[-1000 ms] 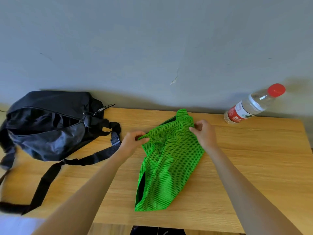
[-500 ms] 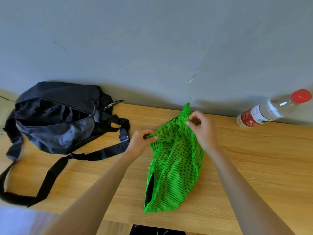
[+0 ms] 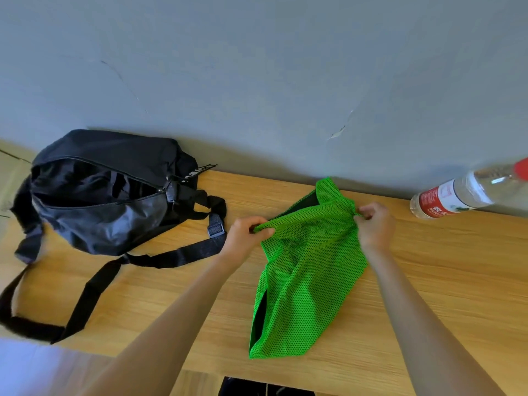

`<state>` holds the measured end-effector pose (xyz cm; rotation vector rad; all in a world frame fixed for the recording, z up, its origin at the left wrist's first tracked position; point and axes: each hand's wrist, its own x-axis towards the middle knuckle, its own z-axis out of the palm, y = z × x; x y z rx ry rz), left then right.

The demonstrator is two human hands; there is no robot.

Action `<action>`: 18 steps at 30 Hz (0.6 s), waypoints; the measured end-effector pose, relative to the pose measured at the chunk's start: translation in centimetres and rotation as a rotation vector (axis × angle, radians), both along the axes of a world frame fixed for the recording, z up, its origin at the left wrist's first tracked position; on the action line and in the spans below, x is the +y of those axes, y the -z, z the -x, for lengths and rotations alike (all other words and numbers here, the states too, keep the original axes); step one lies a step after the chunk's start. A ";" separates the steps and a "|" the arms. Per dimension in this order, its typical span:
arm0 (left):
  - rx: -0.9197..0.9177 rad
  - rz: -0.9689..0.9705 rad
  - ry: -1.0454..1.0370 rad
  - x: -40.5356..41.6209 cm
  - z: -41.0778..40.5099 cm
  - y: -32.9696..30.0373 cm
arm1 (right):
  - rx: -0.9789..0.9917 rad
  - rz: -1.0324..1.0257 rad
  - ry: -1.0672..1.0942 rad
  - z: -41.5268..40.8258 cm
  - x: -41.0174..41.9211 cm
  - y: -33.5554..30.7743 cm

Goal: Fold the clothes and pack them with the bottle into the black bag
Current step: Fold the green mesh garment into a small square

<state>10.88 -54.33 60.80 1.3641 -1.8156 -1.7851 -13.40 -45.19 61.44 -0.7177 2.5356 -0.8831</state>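
Note:
A bright green mesh garment lies crumpled on the wooden table, its far end lifted. My left hand pinches its left upper corner. My right hand pinches the right upper corner, so the top edge is stretched between both hands. The black bag lies at the table's left with its zip open and its straps trailing toward me. A clear plastic bottle with a red label and red cap stands at the far right by the wall.
A grey wall rises right behind the table. The table's near edge runs across the bottom of the view, with something dark under it. Bare wood lies between the garment and the bottle.
The view has swung to the left, shifting everything right in the frame. Both hands have drawn apart, spreading the garment's top edge wider. Bag and bottle stay where they were on the table.

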 end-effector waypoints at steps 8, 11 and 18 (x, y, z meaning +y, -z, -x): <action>0.008 0.000 -0.001 0.1 0.1 -0.1 | 0.121 0.253 -0.346 -4.5 -0.7 -5.0; 0.010 -0.007 -0.004 0.0 0.1 0.0 | -0.026 0.264 -0.526 -6.8 -1.1 -5.3; 0.015 -0.002 -0.006 0.0 -0.1 0.1 | 0.024 0.065 -0.589 -7.1 -2.4 -1.5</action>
